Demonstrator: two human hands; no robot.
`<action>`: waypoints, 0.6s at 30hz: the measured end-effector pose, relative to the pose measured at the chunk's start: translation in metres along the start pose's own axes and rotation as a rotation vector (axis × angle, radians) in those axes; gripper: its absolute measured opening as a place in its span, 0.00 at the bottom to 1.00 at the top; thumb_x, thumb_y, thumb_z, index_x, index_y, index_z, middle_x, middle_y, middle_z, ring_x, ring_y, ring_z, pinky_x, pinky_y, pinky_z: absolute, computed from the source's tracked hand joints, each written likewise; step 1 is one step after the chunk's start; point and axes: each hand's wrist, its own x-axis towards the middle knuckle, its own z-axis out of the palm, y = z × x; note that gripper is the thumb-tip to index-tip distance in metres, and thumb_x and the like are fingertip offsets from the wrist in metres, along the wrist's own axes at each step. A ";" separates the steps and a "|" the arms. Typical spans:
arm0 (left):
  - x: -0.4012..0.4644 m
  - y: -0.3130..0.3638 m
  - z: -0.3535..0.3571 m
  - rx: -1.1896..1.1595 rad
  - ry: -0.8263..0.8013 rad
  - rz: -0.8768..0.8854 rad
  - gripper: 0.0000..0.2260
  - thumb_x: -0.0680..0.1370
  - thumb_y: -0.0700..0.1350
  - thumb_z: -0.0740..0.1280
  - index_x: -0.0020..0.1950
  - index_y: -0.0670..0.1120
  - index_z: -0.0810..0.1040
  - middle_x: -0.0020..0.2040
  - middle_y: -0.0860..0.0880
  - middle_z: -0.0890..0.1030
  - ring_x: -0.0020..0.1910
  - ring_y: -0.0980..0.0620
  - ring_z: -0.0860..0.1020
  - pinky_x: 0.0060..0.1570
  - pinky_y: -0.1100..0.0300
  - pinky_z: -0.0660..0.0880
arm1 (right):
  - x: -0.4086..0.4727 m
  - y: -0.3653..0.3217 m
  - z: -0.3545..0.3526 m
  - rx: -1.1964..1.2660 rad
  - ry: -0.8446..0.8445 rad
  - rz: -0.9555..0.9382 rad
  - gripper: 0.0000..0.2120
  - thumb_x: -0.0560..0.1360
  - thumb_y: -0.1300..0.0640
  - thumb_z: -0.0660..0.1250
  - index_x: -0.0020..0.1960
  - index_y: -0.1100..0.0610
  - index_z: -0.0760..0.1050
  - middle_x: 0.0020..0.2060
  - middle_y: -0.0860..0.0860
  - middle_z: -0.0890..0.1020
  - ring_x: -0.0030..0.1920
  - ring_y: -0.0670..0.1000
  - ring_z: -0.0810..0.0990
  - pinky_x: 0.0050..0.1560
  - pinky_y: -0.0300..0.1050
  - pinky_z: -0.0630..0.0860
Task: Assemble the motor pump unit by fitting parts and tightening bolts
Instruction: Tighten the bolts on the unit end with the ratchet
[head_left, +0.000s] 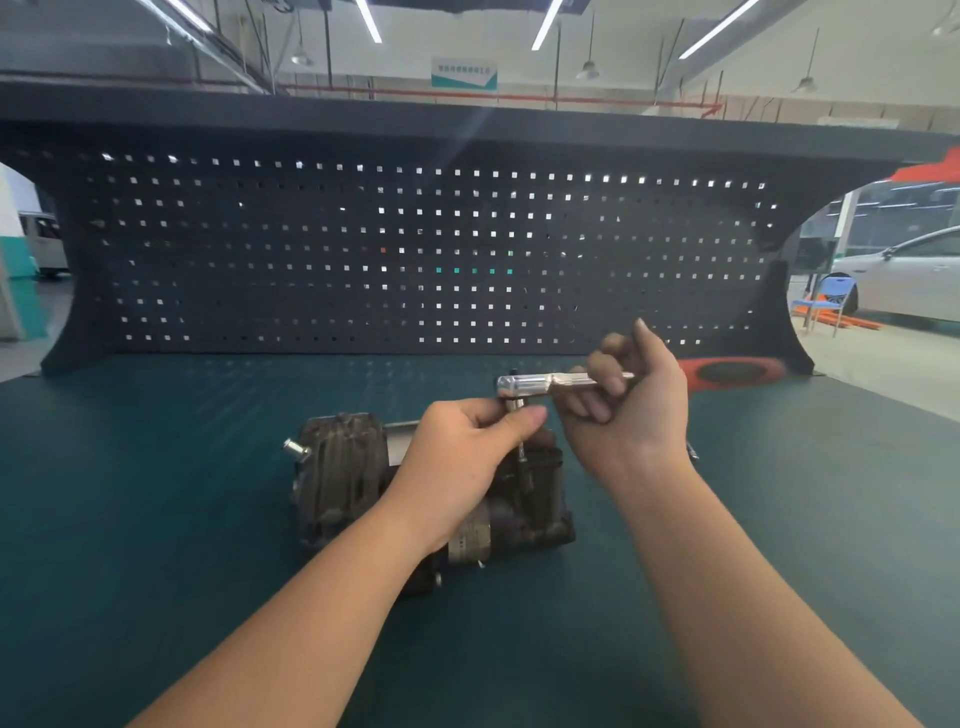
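The dark, worn motor pump unit (343, 478) lies on the green bench mat, its ribbed housing to the left and its pump end to the right. A shiny ratchet wrench (524, 385) stands over the pump end, with an extension shaft (521, 453) running down into the unit. My left hand (467, 457) pinches the drive just under the ratchet head and hides part of the unit. My right hand (628, 400) grips the ratchet's handle, which points right. The bolt under the socket is hidden.
A black pegboard (415, 249) closes off the back of the green bench (156, 519). A red-rimmed round tray (732, 371) sits at the back right. A small metal part (692, 451) peeks out behind my right wrist. A white car and a blue chair stand beyond the bench.
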 end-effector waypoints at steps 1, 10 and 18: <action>-0.001 0.001 0.001 0.024 0.004 0.010 0.07 0.77 0.46 0.70 0.43 0.46 0.86 0.42 0.48 0.86 0.46 0.49 0.84 0.40 0.56 0.81 | 0.002 0.000 -0.002 0.049 0.005 0.046 0.20 0.80 0.50 0.58 0.31 0.55 0.70 0.19 0.47 0.61 0.19 0.47 0.55 0.22 0.37 0.56; -0.011 0.009 0.002 0.020 0.012 0.035 0.12 0.78 0.39 0.67 0.36 0.46 0.84 0.32 0.50 0.84 0.32 0.55 0.78 0.36 0.61 0.75 | -0.042 0.031 0.029 -0.593 0.026 -0.755 0.20 0.80 0.48 0.56 0.32 0.55 0.65 0.23 0.46 0.68 0.25 0.42 0.66 0.28 0.31 0.64; -0.007 0.008 0.000 -0.078 -0.032 0.003 0.19 0.72 0.42 0.70 0.20 0.47 0.76 0.21 0.55 0.73 0.22 0.59 0.69 0.25 0.66 0.67 | -0.052 0.043 0.024 -0.730 -0.184 -0.741 0.20 0.74 0.42 0.57 0.33 0.57 0.67 0.25 0.53 0.70 0.26 0.41 0.64 0.29 0.29 0.62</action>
